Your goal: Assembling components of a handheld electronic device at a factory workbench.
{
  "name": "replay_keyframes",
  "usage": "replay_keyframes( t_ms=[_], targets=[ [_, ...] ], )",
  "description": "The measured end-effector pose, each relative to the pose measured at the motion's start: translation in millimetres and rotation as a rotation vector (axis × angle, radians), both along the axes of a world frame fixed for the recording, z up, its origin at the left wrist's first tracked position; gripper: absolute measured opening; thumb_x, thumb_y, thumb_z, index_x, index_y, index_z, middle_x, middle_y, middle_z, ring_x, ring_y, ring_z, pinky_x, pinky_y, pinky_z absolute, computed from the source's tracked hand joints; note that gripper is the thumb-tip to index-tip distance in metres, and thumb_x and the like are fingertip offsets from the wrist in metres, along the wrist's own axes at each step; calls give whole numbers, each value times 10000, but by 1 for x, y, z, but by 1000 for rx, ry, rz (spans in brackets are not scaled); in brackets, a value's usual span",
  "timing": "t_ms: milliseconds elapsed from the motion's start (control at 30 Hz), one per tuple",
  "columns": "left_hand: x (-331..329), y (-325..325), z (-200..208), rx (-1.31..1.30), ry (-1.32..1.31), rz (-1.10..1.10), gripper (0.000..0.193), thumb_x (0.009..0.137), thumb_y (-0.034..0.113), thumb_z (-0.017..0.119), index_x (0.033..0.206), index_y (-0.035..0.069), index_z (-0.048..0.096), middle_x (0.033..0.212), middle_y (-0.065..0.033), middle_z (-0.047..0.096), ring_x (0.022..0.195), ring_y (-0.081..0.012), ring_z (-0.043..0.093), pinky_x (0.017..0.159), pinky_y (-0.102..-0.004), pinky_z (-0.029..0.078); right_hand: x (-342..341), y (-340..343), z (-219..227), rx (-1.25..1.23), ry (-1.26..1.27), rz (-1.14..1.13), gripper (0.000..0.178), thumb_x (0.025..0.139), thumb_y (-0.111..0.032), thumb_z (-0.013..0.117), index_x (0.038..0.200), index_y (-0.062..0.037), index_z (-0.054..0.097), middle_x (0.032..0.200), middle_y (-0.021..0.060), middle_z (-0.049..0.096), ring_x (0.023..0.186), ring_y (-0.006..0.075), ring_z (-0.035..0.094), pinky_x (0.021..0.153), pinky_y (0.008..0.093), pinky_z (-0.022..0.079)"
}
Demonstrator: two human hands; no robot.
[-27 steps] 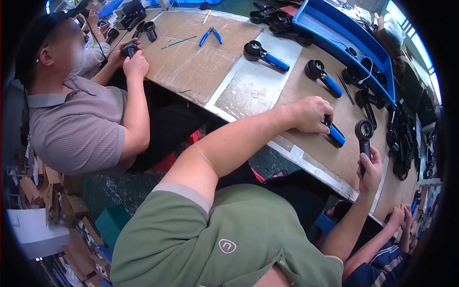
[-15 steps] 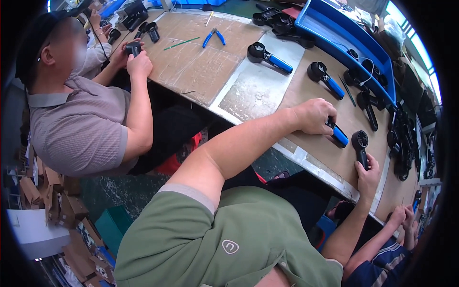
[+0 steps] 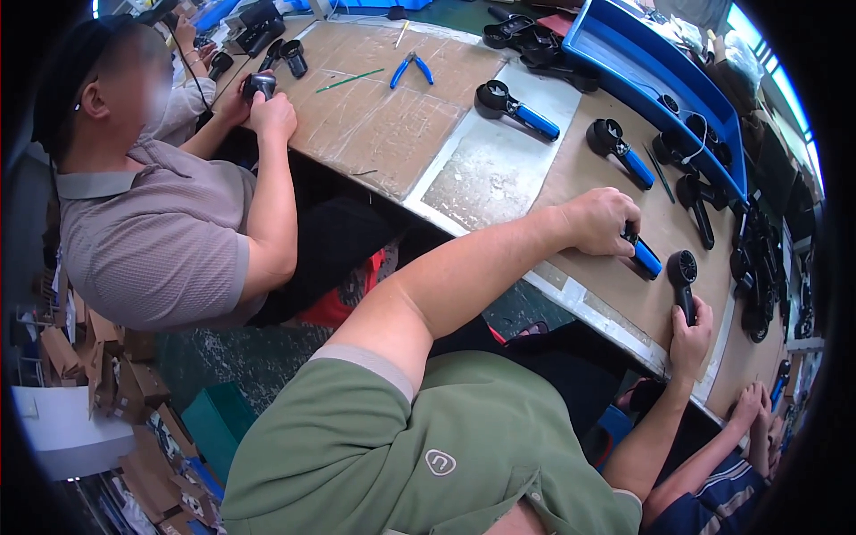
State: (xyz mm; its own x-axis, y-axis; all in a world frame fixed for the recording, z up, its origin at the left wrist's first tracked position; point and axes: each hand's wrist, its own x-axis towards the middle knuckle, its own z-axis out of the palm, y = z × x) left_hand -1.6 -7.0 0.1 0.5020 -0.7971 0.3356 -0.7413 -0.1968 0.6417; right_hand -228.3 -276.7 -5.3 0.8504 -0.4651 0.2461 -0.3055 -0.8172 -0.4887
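1. The left hand (image 3: 602, 221) had its fingers closed over the dark end of a blue-handled piece (image 3: 646, 259), which lay on the near side of the table, its handle sticking out toward the right. The right hand (image 3: 692, 339) was wrapped round the handle of a black fan (image 3: 684, 285), the round head pointing away from the body; whether that fan touched the tabletop could not be told.
2. The table (image 3: 383, 134) was mostly brown-topped, with a pale strip (image 3: 489, 160) across it.
3. A co-worker (image 3: 152, 241) was at the left, both hands on a small black device (image 3: 259, 86).
4. A blue tray (image 3: 624, 52) stood along the far side, black parts (image 3: 720, 153) in its right end.
5. A second blue-handled unit (image 3: 517, 111) and a third (image 3: 620, 154) lay beyond the left hand, well apart.
6. Blue-gripped pliers (image 3: 412, 71) lay farther left, handles spread.
7. A thin green stick (image 3: 350, 80) lay near them.
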Motion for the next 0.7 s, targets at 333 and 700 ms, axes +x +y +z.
replay_keyframes(
  t_ms=[333,700],
  targets=[
    [-9,-9,6,26,40,-3,299,850,253,904,1053,53,813,1036,-109,766,915,-279,701,904,-391,598,-17,0,-8,-53,-101,-63,337,965,-143,715,1278,-21,688,1147,115,676,1016,288,641,934,368,509],
    [-11,4,15,27,74,13,308,894,201,875,1138,32,792,1107,-120,768,964,-272,710,930,-387,588,1,27,21,503,-339,165,372,955,-122,758,1314,-33,715,1170,76,684,997,219,609,924,307,481]
  ],
)
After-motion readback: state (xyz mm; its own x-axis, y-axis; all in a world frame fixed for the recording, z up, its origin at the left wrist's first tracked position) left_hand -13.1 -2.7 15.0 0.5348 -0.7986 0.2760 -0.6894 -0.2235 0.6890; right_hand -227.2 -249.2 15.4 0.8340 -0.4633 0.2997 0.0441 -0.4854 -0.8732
